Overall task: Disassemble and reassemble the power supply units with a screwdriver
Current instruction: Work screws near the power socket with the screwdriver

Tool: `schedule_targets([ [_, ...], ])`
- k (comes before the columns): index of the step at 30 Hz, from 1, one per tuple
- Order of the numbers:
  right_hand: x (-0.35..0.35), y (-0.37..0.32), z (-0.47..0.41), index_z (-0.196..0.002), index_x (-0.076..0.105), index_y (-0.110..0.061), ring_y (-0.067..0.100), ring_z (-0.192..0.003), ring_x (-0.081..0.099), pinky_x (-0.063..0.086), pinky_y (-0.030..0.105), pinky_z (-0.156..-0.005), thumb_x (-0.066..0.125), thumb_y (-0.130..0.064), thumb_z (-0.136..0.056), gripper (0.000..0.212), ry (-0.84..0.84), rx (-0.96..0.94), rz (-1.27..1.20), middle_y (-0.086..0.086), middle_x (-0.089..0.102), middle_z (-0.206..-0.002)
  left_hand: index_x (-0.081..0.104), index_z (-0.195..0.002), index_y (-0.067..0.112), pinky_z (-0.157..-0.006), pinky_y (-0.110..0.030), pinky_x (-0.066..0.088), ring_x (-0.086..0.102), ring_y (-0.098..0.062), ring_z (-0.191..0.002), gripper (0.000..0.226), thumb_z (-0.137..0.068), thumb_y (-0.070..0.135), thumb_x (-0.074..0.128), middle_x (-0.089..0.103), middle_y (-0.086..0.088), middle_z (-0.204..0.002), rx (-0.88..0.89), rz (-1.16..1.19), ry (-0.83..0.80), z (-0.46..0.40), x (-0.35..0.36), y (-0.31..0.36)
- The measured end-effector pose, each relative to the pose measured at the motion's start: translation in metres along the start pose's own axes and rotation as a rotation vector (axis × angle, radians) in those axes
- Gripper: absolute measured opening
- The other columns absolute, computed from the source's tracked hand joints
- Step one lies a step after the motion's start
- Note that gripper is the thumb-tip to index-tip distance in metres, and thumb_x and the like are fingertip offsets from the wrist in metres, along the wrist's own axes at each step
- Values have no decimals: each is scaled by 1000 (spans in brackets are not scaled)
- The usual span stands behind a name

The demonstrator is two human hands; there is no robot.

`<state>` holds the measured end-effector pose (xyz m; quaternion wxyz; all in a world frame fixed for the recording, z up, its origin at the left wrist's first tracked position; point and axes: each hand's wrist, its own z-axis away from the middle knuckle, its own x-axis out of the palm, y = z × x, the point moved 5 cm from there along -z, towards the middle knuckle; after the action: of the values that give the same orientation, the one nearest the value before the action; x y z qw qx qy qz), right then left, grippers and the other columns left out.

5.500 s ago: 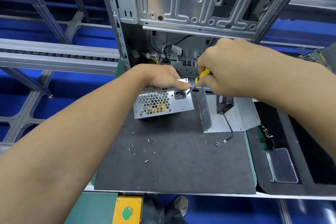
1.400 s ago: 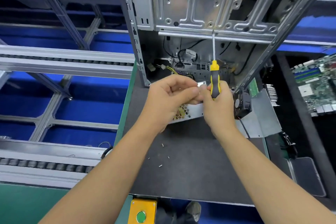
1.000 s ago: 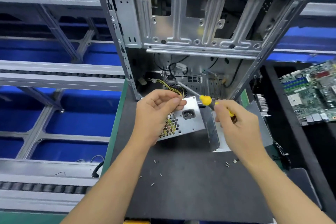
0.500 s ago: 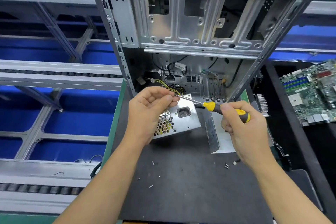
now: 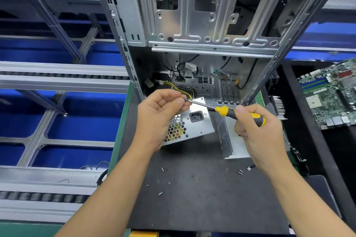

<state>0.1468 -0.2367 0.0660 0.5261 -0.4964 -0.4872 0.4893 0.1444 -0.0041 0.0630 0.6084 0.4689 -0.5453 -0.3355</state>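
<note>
A silver power supply unit (image 5: 194, 121) with a honeycomb grille and a black socket lies on the black mat (image 5: 202, 198), its yellow wires running back into the case. My right hand (image 5: 256, 131) grips the yellow and black handle of a screwdriver (image 5: 227, 110), held nearly level above the unit with the shaft pointing left. My left hand (image 5: 159, 115) is raised over the unit's left end and pinches the screwdriver's tip between thumb and fingers; any screw there is hidden. Several loose screws (image 5: 161, 181) lie on the mat.
An open computer case (image 5: 202, 25) stands at the back of the mat. The unit's removed metal cover (image 5: 229, 140) rests right of it, behind my right hand. A motherboard (image 5: 329, 94) lies far right. Conveyor rails (image 5: 57, 79) run on the left.
The screwdriver went from upright to nearly level, tip toward my left hand. My left hand lifted off the power supply and now pinches the tip. The view tilted up.
</note>
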Motion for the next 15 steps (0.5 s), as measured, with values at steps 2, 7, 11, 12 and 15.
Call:
schedule_targets([
  [2,1,-3,0,-68,64,-21,24,-54,25,21,41,-56,71,-50,-79,31,1,10,4,0,32,-51,77,-86,23,-77,-26,58,75,-24,-82,22,-83,2,71,76,-11,-87,3,-25,-1,0,0,1],
  [7,0,-9,0,-65,64,-21,18,-47,36,34,24,-48,72,-54,-78,36,15,111,30,2,44,-52,76,-85,26,-76,-24,58,76,-23,-84,31,-86,-4,71,76,-8,-88,31,-90,-26,1,2,3],
  [11,8,-9,-1,-76,61,-22,16,-47,44,38,23,-46,75,-28,-78,15,-77,269,-302,4,54,-58,76,-85,26,-74,-25,58,76,-25,-84,33,-87,-6,69,76,-9,-87,33,-100,-26,1,2,6],
  [12,10,-10,-1,-77,61,-21,15,-48,45,38,23,-47,75,-21,-78,14,-95,286,-368,4,55,-60,76,-85,26,-73,-25,58,76,-25,-84,33,-87,-7,69,76,-9,-86,35,-99,-26,1,3,6],
  [15,12,-11,0,-78,66,-20,11,-54,52,44,20,-51,72,-21,-78,7,-60,294,-458,2,60,-68,76,-84,25,-73,-24,58,76,-24,-83,33,-87,-8,69,76,-9,-85,43,-104,-28,3,4,5],
])
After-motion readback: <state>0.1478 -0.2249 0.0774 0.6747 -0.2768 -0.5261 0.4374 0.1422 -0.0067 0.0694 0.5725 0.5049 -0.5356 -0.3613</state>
